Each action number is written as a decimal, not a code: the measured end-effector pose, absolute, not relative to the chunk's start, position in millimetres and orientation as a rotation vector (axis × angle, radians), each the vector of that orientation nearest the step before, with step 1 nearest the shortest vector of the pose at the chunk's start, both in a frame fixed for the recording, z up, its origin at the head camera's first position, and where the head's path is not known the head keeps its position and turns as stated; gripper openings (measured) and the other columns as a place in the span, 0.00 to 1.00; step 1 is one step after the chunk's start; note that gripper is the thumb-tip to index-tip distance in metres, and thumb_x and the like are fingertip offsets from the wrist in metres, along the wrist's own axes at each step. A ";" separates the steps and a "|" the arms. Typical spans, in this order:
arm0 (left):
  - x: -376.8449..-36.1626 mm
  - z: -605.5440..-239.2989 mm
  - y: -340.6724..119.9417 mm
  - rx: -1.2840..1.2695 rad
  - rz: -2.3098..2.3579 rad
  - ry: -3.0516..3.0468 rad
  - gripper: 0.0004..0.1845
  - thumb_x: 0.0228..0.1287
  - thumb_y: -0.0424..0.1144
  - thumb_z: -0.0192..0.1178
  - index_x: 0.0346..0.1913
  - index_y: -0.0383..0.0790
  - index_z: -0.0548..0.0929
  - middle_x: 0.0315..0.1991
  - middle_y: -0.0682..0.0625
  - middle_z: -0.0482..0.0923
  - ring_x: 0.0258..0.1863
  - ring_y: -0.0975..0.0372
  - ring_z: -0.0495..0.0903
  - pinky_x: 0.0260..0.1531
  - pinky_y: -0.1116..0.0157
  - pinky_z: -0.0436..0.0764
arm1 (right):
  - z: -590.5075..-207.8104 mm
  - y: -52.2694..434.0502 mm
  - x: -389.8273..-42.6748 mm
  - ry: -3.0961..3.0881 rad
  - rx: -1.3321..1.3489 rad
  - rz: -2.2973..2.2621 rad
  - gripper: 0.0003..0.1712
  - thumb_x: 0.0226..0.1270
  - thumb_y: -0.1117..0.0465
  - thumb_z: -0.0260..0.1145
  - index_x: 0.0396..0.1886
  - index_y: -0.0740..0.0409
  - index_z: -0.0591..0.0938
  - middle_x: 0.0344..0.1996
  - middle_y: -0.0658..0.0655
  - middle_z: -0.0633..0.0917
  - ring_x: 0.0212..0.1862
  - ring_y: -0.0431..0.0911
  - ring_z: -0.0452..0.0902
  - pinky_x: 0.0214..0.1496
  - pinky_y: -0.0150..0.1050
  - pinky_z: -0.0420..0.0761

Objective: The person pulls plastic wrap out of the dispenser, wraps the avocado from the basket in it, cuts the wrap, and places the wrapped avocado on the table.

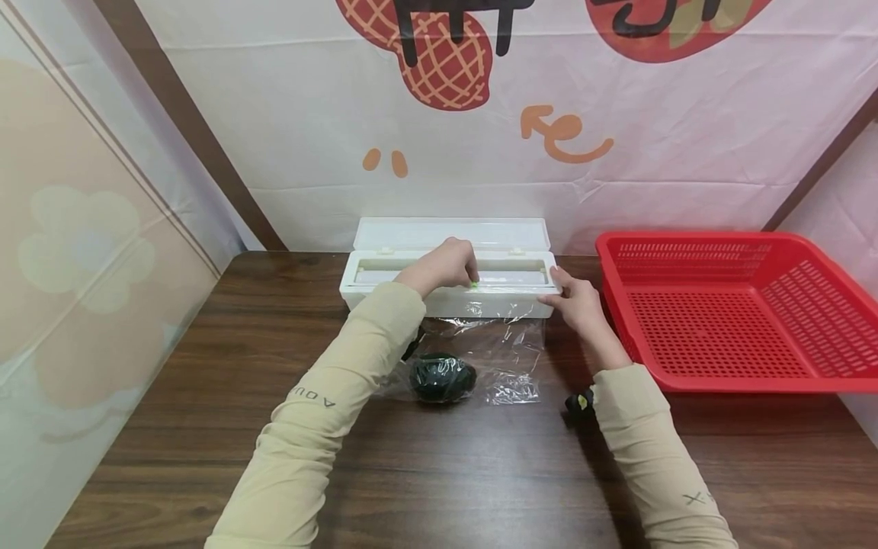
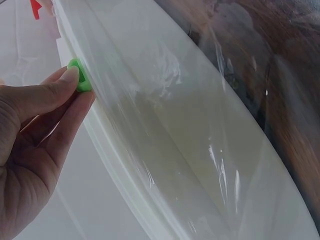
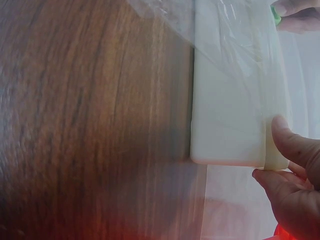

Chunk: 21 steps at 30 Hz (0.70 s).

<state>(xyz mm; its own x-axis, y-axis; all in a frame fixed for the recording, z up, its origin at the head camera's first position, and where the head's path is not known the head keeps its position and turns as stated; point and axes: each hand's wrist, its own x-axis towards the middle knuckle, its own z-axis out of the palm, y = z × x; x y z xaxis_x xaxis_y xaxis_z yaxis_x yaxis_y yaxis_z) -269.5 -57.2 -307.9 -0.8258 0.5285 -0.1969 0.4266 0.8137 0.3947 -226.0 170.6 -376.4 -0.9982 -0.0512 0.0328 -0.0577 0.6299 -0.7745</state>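
Observation:
A white cling film dispenser (image 1: 507, 306) stands at the back of the table with its lid (image 1: 453, 232) raised. My left hand (image 1: 442, 267) pinches a small green slide cutter (image 2: 80, 76) at the box's front top edge, between thumb and fingers. At the right end of the dispenser, my right hand (image 1: 579, 303) grips the corner, thumb on top and fingers at the end face. Clear cling film (image 1: 517, 343) hangs over the dispenser's front and spreads onto the table. On the film sits a dark green oval fruit (image 1: 442, 379), resembling an avocado, partly overlapped by film.
To the right a red plastic basket (image 1: 713, 335) stands close beside my right forearm. A printed cloth (image 1: 473, 168) hangs behind the brown wooden table (image 1: 439, 473), and another cloth panel (image 1: 96, 305) borders its left side.

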 end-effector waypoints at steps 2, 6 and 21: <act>-269.4 -307.6 -58.2 0.722 0.492 2.700 0.07 0.51 0.26 0.63 0.34 0.36 0.86 0.35 0.46 0.84 0.37 0.58 0.80 0.38 0.67 0.79 | -376.1 170.5 -226.0 -2.829 0.098 1.339 0.36 0.57 0.64 0.66 0.65 0.63 0.62 0.61 0.65 0.67 0.54 0.55 0.70 0.51 0.45 0.73; -269.2 -307.5 -60.0 0.714 0.496 2.700 0.07 0.50 0.26 0.64 0.34 0.36 0.86 0.35 0.46 0.84 0.36 0.58 0.80 0.38 0.67 0.79 | -375.9 170.2 -225.7 -2.832 0.092 1.346 0.36 0.58 0.64 0.66 0.65 0.63 0.62 0.59 0.67 0.68 0.53 0.54 0.71 0.50 0.45 0.73; -269.0 -307.0 -66.0 0.707 0.483 2.714 0.07 0.49 0.26 0.65 0.34 0.35 0.86 0.33 0.46 0.84 0.36 0.58 0.80 0.40 0.68 0.79 | -376.2 169.1 -225.6 -2.846 0.077 1.343 0.37 0.58 0.63 0.66 0.65 0.63 0.61 0.60 0.67 0.68 0.52 0.54 0.71 0.50 0.44 0.74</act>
